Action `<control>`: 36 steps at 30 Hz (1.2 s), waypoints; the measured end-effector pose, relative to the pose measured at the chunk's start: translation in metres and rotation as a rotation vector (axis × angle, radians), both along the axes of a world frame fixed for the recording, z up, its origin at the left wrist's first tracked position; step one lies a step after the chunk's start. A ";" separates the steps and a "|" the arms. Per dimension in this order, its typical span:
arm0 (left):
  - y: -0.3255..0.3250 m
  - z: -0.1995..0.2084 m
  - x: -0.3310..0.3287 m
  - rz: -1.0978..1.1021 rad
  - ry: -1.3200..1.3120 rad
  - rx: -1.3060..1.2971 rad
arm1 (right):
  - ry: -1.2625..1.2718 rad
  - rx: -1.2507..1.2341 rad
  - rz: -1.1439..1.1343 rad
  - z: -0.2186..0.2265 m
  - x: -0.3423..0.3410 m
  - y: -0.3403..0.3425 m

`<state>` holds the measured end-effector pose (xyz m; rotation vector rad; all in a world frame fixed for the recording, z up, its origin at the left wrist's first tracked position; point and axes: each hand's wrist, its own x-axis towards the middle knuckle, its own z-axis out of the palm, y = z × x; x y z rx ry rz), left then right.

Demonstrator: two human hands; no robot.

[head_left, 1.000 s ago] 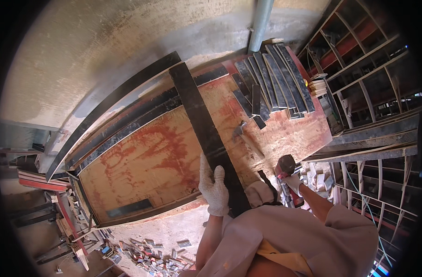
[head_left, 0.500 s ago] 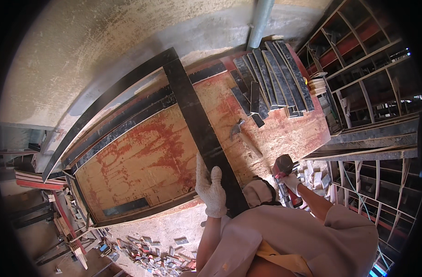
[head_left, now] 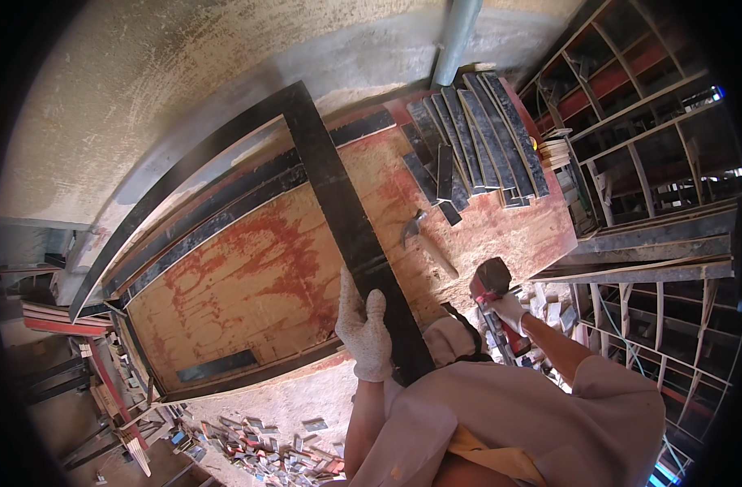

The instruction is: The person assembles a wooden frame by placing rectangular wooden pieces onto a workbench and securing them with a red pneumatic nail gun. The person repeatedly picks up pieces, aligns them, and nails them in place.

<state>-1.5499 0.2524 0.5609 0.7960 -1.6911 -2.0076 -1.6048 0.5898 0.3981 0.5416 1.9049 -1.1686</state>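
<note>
Left hand (head_left: 364, 337), in a white knitted glove, lies flat and open on the near end of the long black plank (head_left: 342, 211), fingers (head_left: 350, 296) stretched along its left edge, gripping nothing, just pressing down. That plank runs from near the person's chest away to the far left, across the big reddish plywood board (head_left: 249, 276) that serves as a worktop, and meets another dark strip at a corner at the far end. Right hand (head_left: 510, 310), gloved too, is closed around a red power tool (head_left: 494, 296) with a dark head, held up just off the right edge of the board; how tight the fingers wrap I cannot tell, part of the hand is hidden behind the tool. Between the two hands, on the board, lies a hammer (head_left: 427, 242), handle pointing near, head toward the far side, touched by nobody. Beyond it, at the far right, a stack of dark planks (head_left: 476, 138) lies side by side. Wooden racks (head_left: 655, 162) stand along the right. Down at the near left, small scraps (head_left: 257, 450) litter the floor.
</note>
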 end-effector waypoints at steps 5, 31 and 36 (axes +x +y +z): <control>-0.002 -0.001 -0.002 0.006 -0.021 0.007 | -0.083 -0.113 0.035 0.105 -0.081 -0.065; 0.005 -0.006 -0.007 0.073 -0.072 -0.094 | 0.378 -0.423 0.647 0.304 -0.294 -0.336; 0.003 0.000 -0.008 0.068 -0.098 -0.112 | 0.402 -0.415 0.712 0.305 -0.308 -0.339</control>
